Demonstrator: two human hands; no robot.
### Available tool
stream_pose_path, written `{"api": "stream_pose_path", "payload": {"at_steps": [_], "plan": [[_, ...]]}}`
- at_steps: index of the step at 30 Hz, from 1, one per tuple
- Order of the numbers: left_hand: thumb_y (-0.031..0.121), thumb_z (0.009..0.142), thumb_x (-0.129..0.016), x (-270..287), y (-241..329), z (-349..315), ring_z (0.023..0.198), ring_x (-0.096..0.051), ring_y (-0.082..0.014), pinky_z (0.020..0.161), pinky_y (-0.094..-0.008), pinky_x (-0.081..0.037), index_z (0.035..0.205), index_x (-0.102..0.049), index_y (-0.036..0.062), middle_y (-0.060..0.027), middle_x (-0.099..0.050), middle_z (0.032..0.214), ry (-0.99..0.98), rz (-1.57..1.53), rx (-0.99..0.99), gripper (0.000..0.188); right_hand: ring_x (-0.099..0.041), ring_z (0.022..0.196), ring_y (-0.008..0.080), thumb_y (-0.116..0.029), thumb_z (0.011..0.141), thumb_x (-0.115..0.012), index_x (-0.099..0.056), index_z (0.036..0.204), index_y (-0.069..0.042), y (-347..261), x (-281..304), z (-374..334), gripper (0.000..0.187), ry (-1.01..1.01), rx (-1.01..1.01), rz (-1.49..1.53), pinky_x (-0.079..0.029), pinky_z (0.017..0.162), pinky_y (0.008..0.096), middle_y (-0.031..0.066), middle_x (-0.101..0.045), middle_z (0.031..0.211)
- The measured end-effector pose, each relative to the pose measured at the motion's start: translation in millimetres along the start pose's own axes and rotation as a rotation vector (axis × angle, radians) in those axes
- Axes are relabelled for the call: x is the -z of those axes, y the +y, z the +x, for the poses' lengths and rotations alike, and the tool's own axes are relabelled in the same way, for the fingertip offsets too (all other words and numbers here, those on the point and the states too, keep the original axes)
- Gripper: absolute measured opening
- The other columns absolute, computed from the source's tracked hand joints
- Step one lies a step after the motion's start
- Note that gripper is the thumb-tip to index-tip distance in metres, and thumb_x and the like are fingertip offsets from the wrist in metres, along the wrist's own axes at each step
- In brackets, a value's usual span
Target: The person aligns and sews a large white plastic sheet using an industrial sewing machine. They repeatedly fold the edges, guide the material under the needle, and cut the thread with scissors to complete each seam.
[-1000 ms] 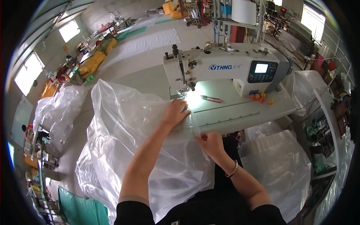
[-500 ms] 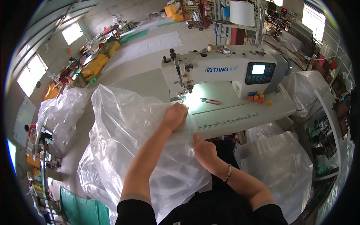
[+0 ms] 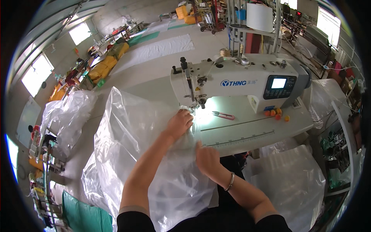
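Observation:
A large clear plastic sheet (image 3: 127, 127) lies bunched over the left of the sewing table and hangs down across my lap. Its right edge runs up under the presser foot of a white sewing machine (image 3: 228, 73), where a lamp glows brightly. My left hand (image 3: 181, 125), fingers curled, presses on the plastic just in front of the needle area. Nearer to me, my right hand (image 3: 208, 160) pinches the sheet's edge at the table's front, index finger pointing toward the machine. Small pink-handled thread snips (image 3: 224, 115) lie on the machine bed, right of the needle.
Several small orange balls (image 3: 277, 113) sit by the machine's base, beyond a printed ruler scale (image 3: 247, 137). A white thread cone (image 3: 259, 17) stands behind. More clear plastic (image 3: 288, 185) is piled at the right, another heap (image 3: 69, 112) at the left, near a green sheet (image 3: 85, 212).
The view has shifted, so the machine appears lower and further right. Both hands have moved slightly forward along the machine with the plastic, keeping their hold.

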State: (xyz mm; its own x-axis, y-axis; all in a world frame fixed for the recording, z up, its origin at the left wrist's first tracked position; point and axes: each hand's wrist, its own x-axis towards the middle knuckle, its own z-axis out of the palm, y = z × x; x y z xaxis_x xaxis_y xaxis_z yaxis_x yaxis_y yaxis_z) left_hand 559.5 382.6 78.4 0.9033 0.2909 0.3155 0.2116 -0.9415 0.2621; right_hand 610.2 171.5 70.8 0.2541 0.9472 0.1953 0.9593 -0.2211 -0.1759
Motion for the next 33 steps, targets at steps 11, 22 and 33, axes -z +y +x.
{"api": "stream_pose_path", "payload": {"at_steps": [11,22,33], "plan": [[0.012,0.086,-0.063,58,105,-119,0.11,-0.057,-0.031,0.092,-0.0394,-0.049,0.111,-0.064,0.0033,-0.0117,-0.061,0.116,-0.144,-0.07,0.117,0.027,-0.068,0.059,0.0245,-0.008,0.087,-0.052,-0.059,0.113,0.011,17,-23,61,0.033,0.15,-0.05,0.056,-0.053,0.052,0.0334,0.0098,-0.066,0.063],[0.008,0.088,-0.059,-1,28,-10,0.104,-0.058,-0.0339,0.091,-0.0401,-0.047,0.105,-0.065,-0.0009,-0.0147,-0.065,0.111,0.088,-0.177,0.077,0.021,-0.068,0.065,0.031,-0.015,0.089,-0.051,-0.064,0.106,0.005,21,-23,67,0.029,0.098,-0.088,0.19,-0.053,0.058,0.0407,0.0167,-0.067,0.071],[0.014,0.082,-0.066,-12,34,-18,0.103,-0.057,-0.0286,0.09,-0.0396,-0.047,0.101,-0.067,0.0036,-0.0082,-0.064,0.108,0.197,-0.112,0.035,0.022,-0.065,0.074,0.0225,-0.011,0.09,-0.062,-0.064,0.105,-0.003,173,80,41,0.017,0.986,-0.106,0.321,-0.051,0.065,0.0328,0.0093,-0.065,0.085]]}}
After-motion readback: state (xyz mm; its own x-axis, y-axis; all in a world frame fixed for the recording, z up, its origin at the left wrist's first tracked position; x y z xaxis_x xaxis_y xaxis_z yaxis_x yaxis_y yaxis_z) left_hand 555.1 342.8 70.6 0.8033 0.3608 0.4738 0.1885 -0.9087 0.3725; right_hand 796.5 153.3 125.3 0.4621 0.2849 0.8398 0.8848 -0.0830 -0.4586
